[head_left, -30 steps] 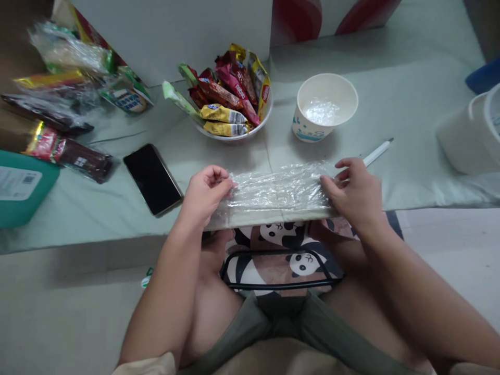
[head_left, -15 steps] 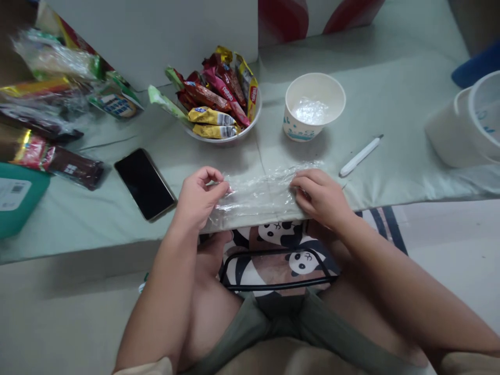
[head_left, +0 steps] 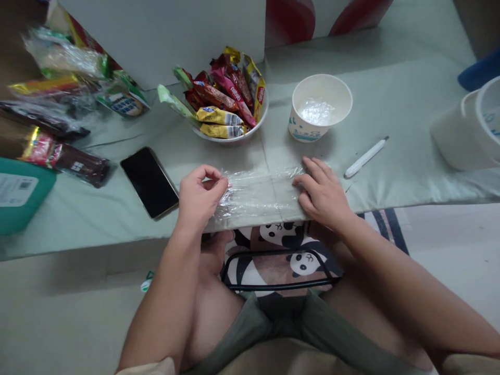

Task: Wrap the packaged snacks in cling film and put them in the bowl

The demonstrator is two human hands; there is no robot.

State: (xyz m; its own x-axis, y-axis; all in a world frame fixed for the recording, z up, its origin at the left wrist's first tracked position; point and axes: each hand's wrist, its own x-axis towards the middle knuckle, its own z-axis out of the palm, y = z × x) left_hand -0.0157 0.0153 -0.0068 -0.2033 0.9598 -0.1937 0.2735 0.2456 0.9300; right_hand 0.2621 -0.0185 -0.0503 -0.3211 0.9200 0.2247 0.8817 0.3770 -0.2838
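A clear, wrinkled sheet of plastic film (head_left: 262, 192) lies across the cloth near the table's front edge. My left hand (head_left: 202, 191) pinches its left end between thumb and forefinger. Over the right end, my right hand (head_left: 323, 191) lies with fingers spread, pressing the film against the cloth. Just behind my right hand stands a paper cup (head_left: 300, 131) with crumpled clear plastic (head_left: 315, 111) inside. To the right of that hand rests a white pen-shaped tool (head_left: 365, 158) with a thin dark tip.
A bowl (head_left: 258, 117) full of wrapped snacks (head_left: 230, 96) stands behind the film. Left of my left hand lies a phone (head_left: 149, 182). Packaged snacks (head_left: 84, 164) and a green container (head_left: 23, 195) crowd the left side. A white bucket (head_left: 455, 133) stands at the right.
My right hand's fingers have spread out over the film's right end, and the film lies flatter. My left hand keeps its pinch. The view has shifted slightly.
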